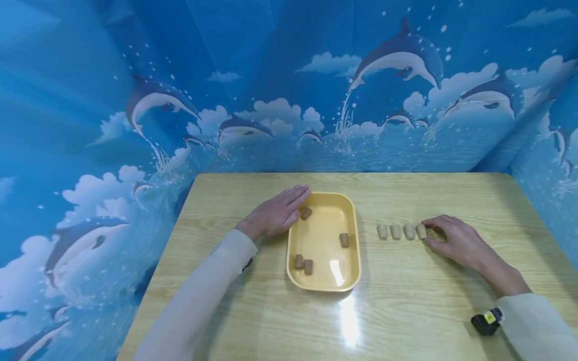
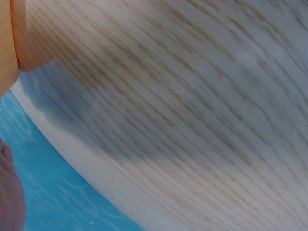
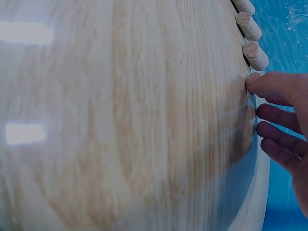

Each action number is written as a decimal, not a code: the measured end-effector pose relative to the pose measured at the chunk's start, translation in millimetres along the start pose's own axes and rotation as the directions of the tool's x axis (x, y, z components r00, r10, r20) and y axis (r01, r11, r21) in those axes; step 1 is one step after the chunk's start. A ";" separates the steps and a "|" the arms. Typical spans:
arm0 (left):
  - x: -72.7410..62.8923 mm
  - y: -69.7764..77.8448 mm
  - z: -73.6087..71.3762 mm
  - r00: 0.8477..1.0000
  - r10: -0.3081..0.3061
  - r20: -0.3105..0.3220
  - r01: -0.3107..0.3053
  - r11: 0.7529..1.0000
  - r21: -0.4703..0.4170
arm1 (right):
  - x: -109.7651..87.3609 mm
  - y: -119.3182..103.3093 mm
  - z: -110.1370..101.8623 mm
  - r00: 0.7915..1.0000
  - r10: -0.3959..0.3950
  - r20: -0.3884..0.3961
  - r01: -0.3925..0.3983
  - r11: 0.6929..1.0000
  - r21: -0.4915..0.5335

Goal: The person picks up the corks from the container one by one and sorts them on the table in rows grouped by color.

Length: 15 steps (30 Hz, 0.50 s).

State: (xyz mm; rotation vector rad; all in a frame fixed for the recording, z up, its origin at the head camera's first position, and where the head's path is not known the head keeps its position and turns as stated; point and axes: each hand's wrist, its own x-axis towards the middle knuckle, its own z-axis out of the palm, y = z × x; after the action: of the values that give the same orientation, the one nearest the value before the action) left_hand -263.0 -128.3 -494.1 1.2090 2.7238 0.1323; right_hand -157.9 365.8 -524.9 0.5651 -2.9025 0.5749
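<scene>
My right hand pinches the rightmost cork stopper between thumb and fingers, at the end of a short row on the table. In the right wrist view the thumb covers most of that cork, and the neighbouring cork lies just beyond it. Fingers straight, my left hand rests against the upper left rim of a yellow tray. Several darker corks lie inside the tray, one cork close to the left fingers and another cork by the right wall.
Pale wood-grain table under everything, with bright glare in front of the tray. A blue dolphin-print backdrop stands behind the table's far edge and along both sides. Two corks sit side by side in the tray's lower left corner.
</scene>
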 end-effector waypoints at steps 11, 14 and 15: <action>0.7 0.3 0.1 1.000 -0.005 0.001 0.005 1.000 -0.006 | -0.4 0.7 -0.5 1.000 0.014 0.003 -0.014 1.000 0.002; 1.0 0.4 0.5 1.000 -0.008 0.002 0.008 1.000 -0.003 | -0.5 0.5 -1.1 1.000 0.019 0.011 -0.019 1.000 0.009; 1.0 0.4 0.6 1.000 -0.007 0.001 0.007 1.000 -0.004 | -0.6 0.4 -1.3 1.000 0.021 0.013 -0.021 1.000 0.010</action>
State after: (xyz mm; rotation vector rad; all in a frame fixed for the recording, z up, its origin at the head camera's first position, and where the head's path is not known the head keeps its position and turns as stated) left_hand -263.2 -127.2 -494.8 1.1974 2.7257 0.1369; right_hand -157.5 366.9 -523.9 0.5424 -2.9222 0.5915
